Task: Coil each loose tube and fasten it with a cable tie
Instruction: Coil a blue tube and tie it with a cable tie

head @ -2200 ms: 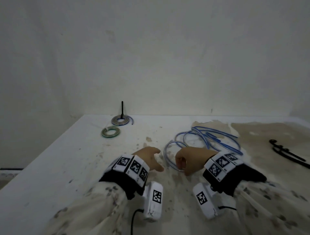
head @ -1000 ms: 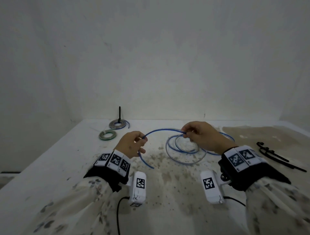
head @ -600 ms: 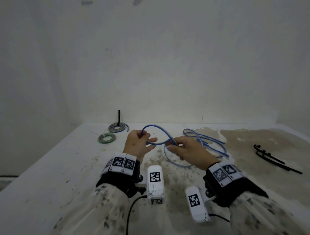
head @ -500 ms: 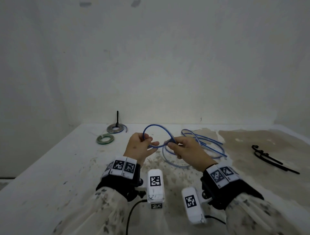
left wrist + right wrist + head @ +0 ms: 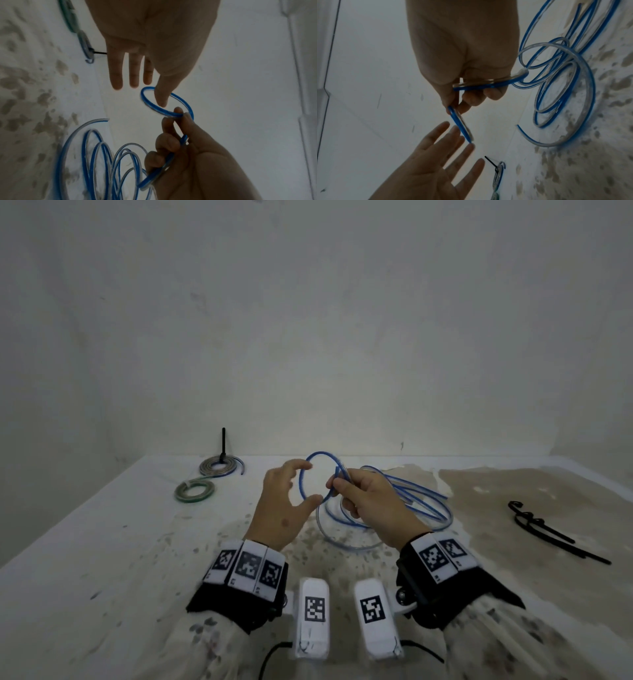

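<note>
A long blue-and-clear tube [image 5: 416, 501] lies in loose loops on the stained table [image 5: 102, 542]. One small loop of it [image 5: 303, 482] is raised above the table. My right hand [image 5: 335, 483] pinches this loop where the tube crosses itself, and the tube runs on through its curled fingers [image 5: 471, 99]. My left hand [image 5: 311, 482] is open beside the loop, fingers [image 5: 116, 75] straight, with the thumb [image 5: 161, 97] lying across the loop's rim [image 5: 149, 106]. In the right wrist view the open left palm [image 5: 426, 166] faces the loop's end [image 5: 460, 127].
Two finished coils lie at the back left: a grey-blue one [image 5: 221, 468] with a black cable tie [image 5: 223, 441] standing up from it, and a green one [image 5: 194, 490]. Loose black cable ties [image 5: 548, 529] lie at the right. A wall stands close behind the table.
My left hand has let go of the tube and opened. The right hand now holds the small loop alone, and the loop is rounder.
</note>
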